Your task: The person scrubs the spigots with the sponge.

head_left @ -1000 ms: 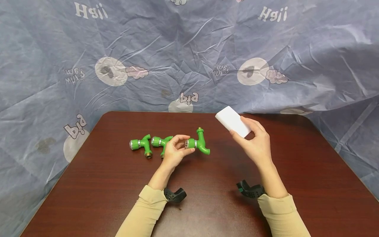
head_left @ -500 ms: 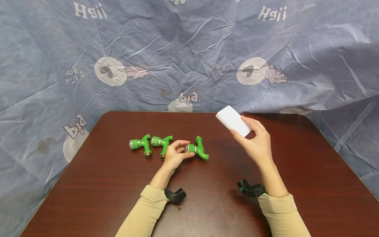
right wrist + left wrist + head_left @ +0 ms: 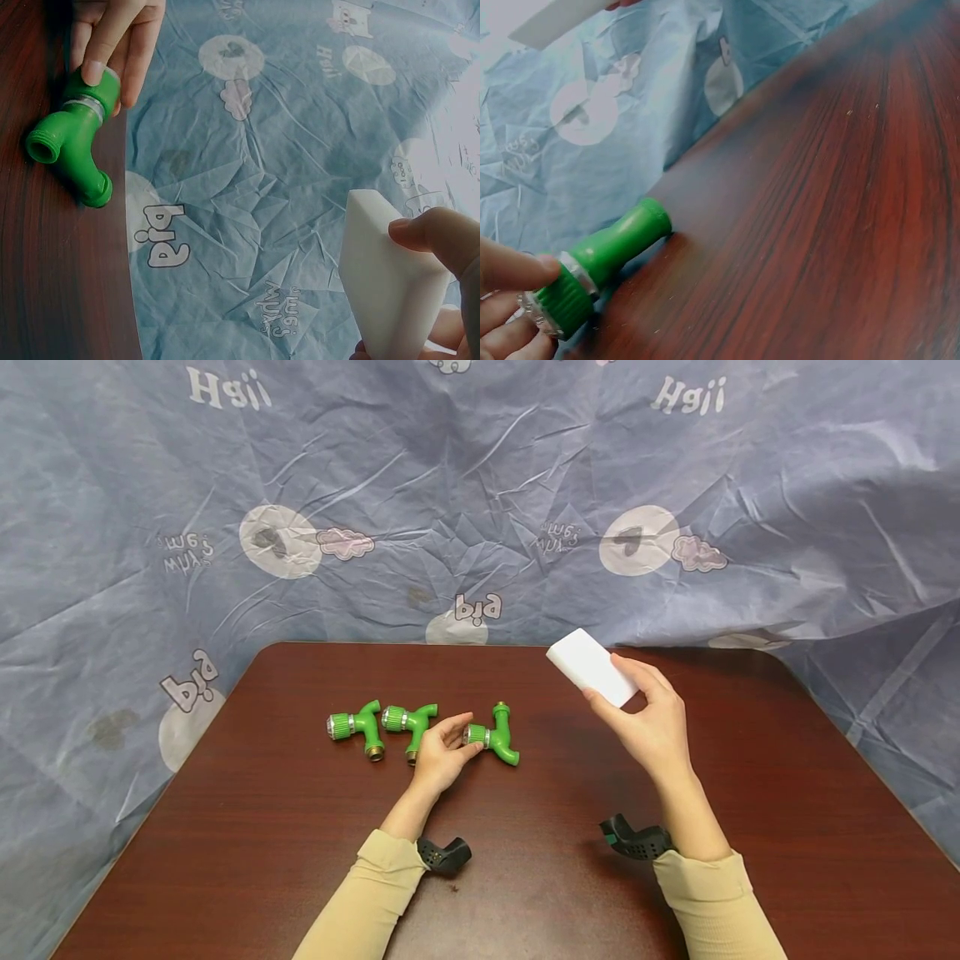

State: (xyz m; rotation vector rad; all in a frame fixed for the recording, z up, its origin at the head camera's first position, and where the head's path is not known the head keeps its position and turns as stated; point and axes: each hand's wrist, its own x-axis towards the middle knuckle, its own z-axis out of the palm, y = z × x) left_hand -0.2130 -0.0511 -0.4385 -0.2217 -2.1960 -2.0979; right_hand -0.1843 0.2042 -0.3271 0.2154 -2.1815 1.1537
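Note:
Three green plastic taps lie in a row on the dark wooden table [image 3: 300, 860]. My left hand [image 3: 459, 737] pinches the ribbed knob of the rightmost tap [image 3: 498, 739], which rests on the table; the left wrist view shows that tap [image 3: 611, 255] with my fingertips [image 3: 514, 274] on its knob. From the right wrist view the same tap [image 3: 75, 142] is seen under the left hand [image 3: 112, 37]. My right hand [image 3: 637, 697] holds a white rectangular sponge block [image 3: 588, 664] in the air above the table's right half, fingers curled round the block [image 3: 390, 277].
The other two green taps [image 3: 358, 729] [image 3: 408, 727] lie just left of my left hand. A crumpled blue printed sheet [image 3: 480, 485] hangs behind and around the table. Black wrist mounts [image 3: 444, 853] [image 3: 633, 842] sit near the sleeves.
My left hand has lowered the rightmost tap from a raised hold down onto the table and slightly left. The right hand with the white block has stayed still.

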